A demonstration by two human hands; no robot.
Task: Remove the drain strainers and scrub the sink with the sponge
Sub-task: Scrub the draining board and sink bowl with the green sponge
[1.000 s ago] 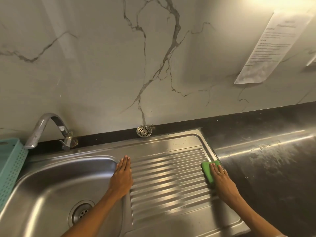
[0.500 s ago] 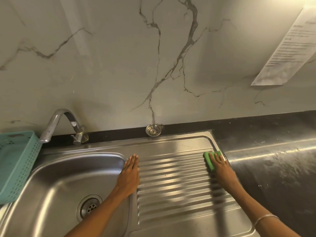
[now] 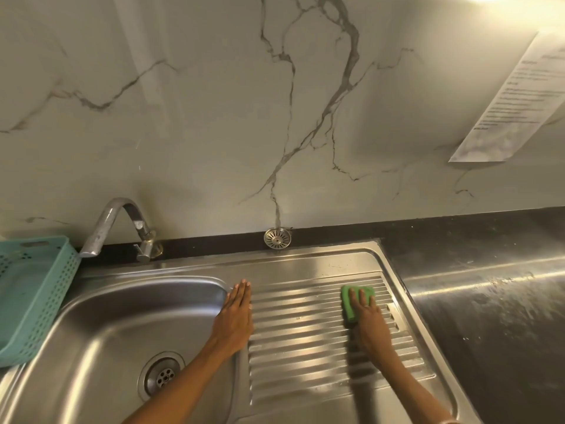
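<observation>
Head view, looking down over a steel sink [image 3: 116,316] set into a dark surface [image 3: 489,301]. Left hand [image 3: 234,321] flat on the ridge between basin and drainboard [image 3: 305,332], fingers straight and together, grip open, nothing in it, fingertips pointing toward the wall. Right hand [image 3: 368,319] pressing down on a green sponge [image 3: 348,304], fingers laid straight across its top, grip open on it, not curled round. Sponge on the ribbed drainboard, toward its far right part, short of the raised right rim, its left edge and far edge poking out from under the fingers. A ring visible on one finger of that hand; a thin bangle just showing at the wrist by the bottom edge.

Down in the basin, drain opening [image 3: 161,377] with a holed insert seated in it, near the left forearm. Up at the back, one round drain strainer [image 3: 277,238] out of the sink, propped on the dark ledge against the marble wall [image 3: 214,117], just behind the drainboard's back rim.

Curved metal tap [image 3: 122,228] at the back left, spout hanging over the basin's far corner. Teal perforated basket [image 3: 33,295] at the far left, overlapping the sink's left edge. Printed paper sheet [image 3: 513,102] stuck on the wall at upper right, text too small to read. Streaks and wet glare on the surface right of the drainboard.
</observation>
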